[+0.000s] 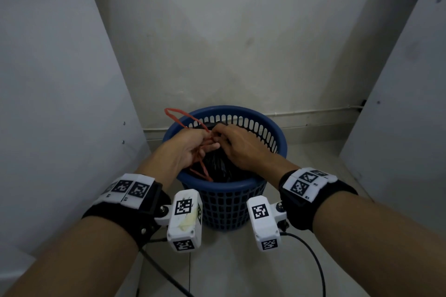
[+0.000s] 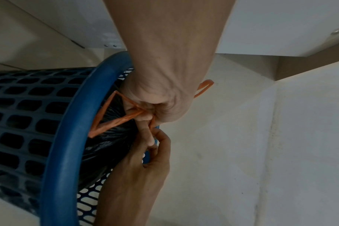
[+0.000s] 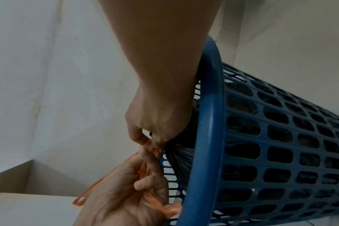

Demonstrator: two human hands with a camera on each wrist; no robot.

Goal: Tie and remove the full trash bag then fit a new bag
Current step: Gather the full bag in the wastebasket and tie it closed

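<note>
- We see a round blue plastic lattice basket (image 1: 224,202) standing on the pale tiled floor (image 1: 241,272) in a corner of grey walls (image 1: 217,31).
- Inside it sits the black plastic trash bag (image 1: 218,164), its gathered top rising near the rim.
- Our left hand (image 1: 185,149) reaches in from the left, fingers curled round the orange drawstring (image 1: 177,116), one loop sticking up behind.
- Our right hand (image 1: 237,146) meets it from the right, fingertips (image 3: 143,141) pinching the same orange drawstring above the bag.
</note>
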